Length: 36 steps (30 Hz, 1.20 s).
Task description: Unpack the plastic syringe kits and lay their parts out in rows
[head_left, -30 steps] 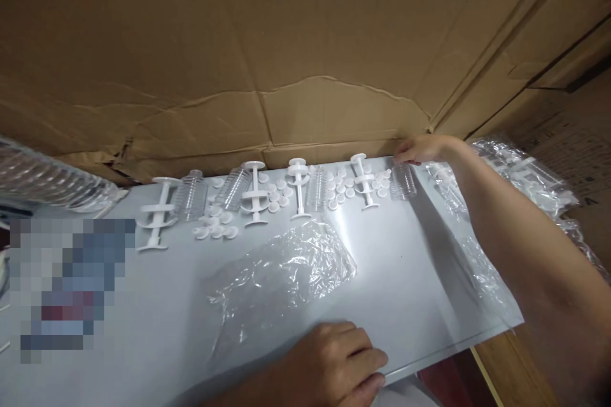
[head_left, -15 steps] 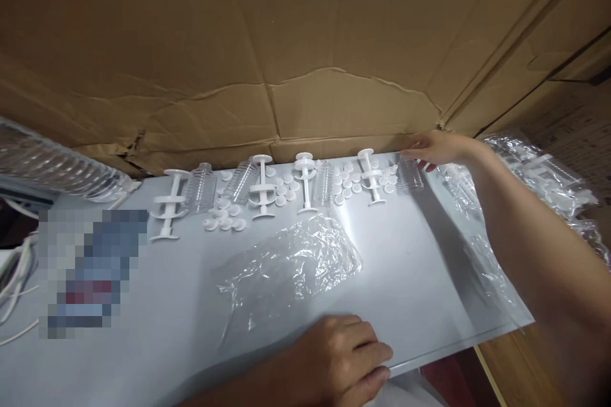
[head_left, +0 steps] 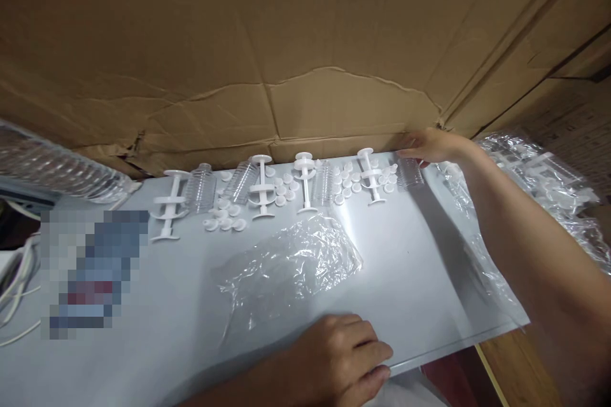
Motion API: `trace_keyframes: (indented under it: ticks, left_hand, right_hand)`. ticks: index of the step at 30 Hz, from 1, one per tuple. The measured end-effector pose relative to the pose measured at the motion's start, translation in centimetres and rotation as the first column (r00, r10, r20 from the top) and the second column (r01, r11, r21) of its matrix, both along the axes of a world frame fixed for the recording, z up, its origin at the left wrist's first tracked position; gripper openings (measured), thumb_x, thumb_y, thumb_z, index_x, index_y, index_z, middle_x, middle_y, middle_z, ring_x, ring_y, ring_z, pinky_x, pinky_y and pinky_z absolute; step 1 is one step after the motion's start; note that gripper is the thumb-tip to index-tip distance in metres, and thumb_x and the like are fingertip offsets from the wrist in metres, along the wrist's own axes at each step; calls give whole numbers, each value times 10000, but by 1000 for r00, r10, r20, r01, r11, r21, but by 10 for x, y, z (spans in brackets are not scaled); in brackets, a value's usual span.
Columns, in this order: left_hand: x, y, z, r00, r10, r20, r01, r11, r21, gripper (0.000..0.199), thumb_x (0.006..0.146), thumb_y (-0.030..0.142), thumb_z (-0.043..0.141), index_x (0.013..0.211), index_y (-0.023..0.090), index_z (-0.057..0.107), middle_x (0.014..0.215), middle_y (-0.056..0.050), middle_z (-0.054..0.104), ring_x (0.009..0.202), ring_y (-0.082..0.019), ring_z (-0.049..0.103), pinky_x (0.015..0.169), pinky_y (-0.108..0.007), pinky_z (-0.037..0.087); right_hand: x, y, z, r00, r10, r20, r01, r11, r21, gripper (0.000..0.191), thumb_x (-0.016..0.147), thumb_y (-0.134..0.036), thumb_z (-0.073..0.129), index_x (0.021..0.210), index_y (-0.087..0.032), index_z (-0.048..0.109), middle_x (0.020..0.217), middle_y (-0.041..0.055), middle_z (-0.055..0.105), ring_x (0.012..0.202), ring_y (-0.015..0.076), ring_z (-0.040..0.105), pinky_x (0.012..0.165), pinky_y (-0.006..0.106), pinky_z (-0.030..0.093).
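Observation:
At the back right of the grey table [head_left: 410, 280], my right hand [head_left: 424, 145] has its fingers at the top end of a clear ribbed cylinder [head_left: 410, 174] lying by the cardboard. My left hand [head_left: 351, 356] rests at the front edge, its fingers curled; what they hold, if anything, is hidden. Along the back lie white spool-like parts [head_left: 170, 206], more clear ribbed cylinders [head_left: 200, 189] and several small white caps [head_left: 224, 216]. A crumpled clear plastic bag [head_left: 296, 261] lies flat between this row and my left hand.
Tall brown cardboard [head_left: 305, 32] stands behind the table. Plastic-wrapped parts [head_left: 548, 178] are heaped at the right. A long clear ribbed stack [head_left: 57, 162] and white cables [head_left: 19, 280] are at the left, beside a pixelated blue object [head_left: 102, 267].
My right hand has shifted slightly left at the clear cylinder. My left hand has stayed at the table's front edge.

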State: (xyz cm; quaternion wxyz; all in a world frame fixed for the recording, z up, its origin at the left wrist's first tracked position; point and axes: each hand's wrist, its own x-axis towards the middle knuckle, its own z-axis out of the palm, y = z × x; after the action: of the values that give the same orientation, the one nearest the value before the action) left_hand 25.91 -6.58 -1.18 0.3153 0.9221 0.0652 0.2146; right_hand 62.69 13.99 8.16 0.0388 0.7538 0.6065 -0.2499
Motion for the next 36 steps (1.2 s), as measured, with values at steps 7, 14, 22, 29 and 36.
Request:
trace_keyframes:
  ticks: [7, 14, 22, 29, 36]
  left_hand:
    - [-1, -1, -1, 1000, 9, 6, -9, 1000, -14, 137, 1026, 240, 599, 1064, 167, 708, 827, -41, 696, 717, -148, 648, 703, -265, 580]
    - [-2, 0, -2, 1000, 9, 17, -9, 1000, -21, 147, 1037, 254, 590, 1071, 167, 704, 817, -38, 691, 721, -150, 649, 690, -258, 564]
    - [-2, -4, -2, 998, 48, 48, -44, 996, -72, 131, 1028, 246, 592, 1076, 176, 692, 846, -23, 702, 721, -155, 653, 671, -285, 547]
    - [-1, -4, -2, 999, 35, 26, -34, 997, -64, 153, 1042, 255, 574, 1109, 176, 686, 854, -34, 710, 732, -160, 671, 682, -297, 566]
    - [-3, -2, -4, 996, 51, 73, -44, 995, -93, 134, 1023, 255, 602, 1088, 182, 693, 853, -23, 718, 715, -162, 665, 659, -305, 565]
  right_hand:
    - [-8, 3, 7, 999, -28, -30, 28, 1000, 3, 341, 1025, -411, 623, 1170, -123, 732, 1114, 143, 774, 899, 203, 737, 746, 278, 602]
    - [-12, -4, 6, 995, -78, -56, 79, 997, 15, 370, 1057, -427, 566, 1223, -133, 717, 1182, 133, 774, 875, 187, 752, 766, 278, 603]
    - [-14, -4, 4, 991, -124, -46, 126, 991, 41, 356, 1014, -496, 613, 1198, -218, 738, 1163, 100, 783, 910, 251, 784, 766, 344, 647]
    - [-23, -5, 11, 986, -162, -34, 164, 985, 48, 385, 1018, -498, 608, 1172, -173, 746, 1052, 119, 792, 765, 229, 768, 685, 324, 625]
    - [-26, -6, 12, 972, -232, -46, 235, 969, 76, 424, 987, -501, 652, 1197, -149, 759, 992, 126, 784, 684, 228, 749, 662, 350, 614]
